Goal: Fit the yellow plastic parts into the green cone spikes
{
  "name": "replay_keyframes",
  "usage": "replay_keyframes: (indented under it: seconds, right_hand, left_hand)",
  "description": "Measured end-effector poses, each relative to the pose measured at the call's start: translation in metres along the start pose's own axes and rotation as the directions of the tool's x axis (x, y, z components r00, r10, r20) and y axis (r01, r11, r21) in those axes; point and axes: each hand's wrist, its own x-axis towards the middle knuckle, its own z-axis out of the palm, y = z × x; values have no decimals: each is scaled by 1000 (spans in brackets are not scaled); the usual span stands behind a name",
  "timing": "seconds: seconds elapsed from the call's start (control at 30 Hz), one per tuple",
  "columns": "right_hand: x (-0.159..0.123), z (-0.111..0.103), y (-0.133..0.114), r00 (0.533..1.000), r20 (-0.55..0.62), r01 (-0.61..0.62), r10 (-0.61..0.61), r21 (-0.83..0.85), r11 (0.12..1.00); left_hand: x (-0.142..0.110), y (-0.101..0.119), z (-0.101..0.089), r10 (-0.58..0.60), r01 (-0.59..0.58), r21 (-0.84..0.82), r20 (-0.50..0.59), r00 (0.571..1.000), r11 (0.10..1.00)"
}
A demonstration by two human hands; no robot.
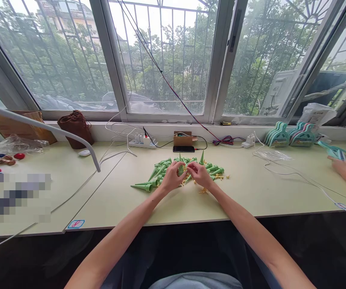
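Observation:
My left hand (pixel 171 177) is closed round a green plastic watering spike (pixel 180 169), partly covered by the fingers. Close beside it, my right hand (pixel 200 176) pinches at the same spot, fingertips nearly meeting the left ones; whatever small piece sits between them is too hidden to name. A pile of similar green cone-shaped spikes (pixel 144 186) spreads on the table around both hands. One spike (pixel 202 157) points upward behind the right hand. Small yellow plastic pieces (pixel 203 190) lie scattered among the spikes and under the right wrist.
A black phone (pixel 183 149) lies before a small cardboard box (pixel 183 139) at the back. A power strip (pixel 144 143) and cables run along the window side. Green hangers (pixel 277 135) stand at right, where another person's hands (pixel 344 168) hold one. A brown pouch (pixel 74 129) sits left.

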Motion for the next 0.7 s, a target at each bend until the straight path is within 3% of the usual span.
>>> replay_keyframes:
  seconds: [0.7]
  right_hand:
    - [0,-1,-6,1000,-6,-23,23,-53,998]
  left_hand:
    - [0,1,0,19,-19,3,0,1000,1000]
